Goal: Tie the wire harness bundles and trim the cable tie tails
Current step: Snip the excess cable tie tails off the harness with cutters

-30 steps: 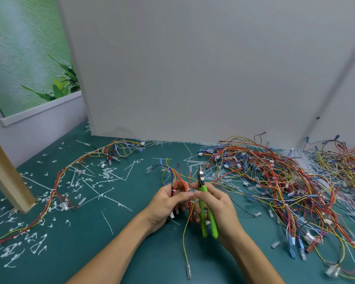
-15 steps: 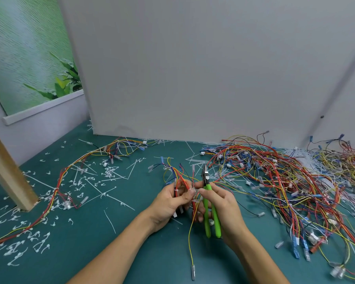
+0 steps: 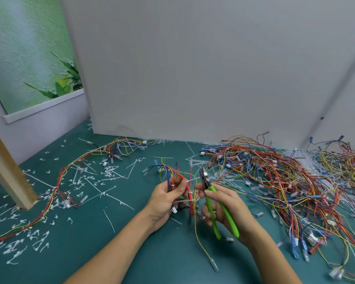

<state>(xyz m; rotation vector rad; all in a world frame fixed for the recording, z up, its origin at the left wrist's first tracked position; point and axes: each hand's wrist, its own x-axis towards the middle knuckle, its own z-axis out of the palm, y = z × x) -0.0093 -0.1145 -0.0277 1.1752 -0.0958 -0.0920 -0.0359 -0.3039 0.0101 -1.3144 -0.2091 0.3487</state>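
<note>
My left hand (image 3: 165, 199) grips a small wire harness bundle (image 3: 179, 181) of red, yellow and blue wires just above the green table. White cable ties (image 3: 183, 201) wrap the bundle, and one tail sticks out to the right toward the cutters. My right hand (image 3: 223, 208) holds green-handled cutters (image 3: 214, 206), jaws up, just right of the bundle. The handles are spread apart in my palm. A long yellow wire with a clear terminal (image 3: 214, 265) hangs from the bundle toward me.
A big heap of loose harnesses (image 3: 285, 181) covers the table's right side. A tied long harness (image 3: 55, 191) lies at the left among cut tie tails (image 3: 37, 240) and loose ties. A wooden post (image 3: 7, 171) stands far left. A grey board (image 3: 193, 78) walls off the back.
My hands have drawn slightly apart, and the right hand has tilted the cutters rightward with the handles now spread. The bundle stays in my left hand.
</note>
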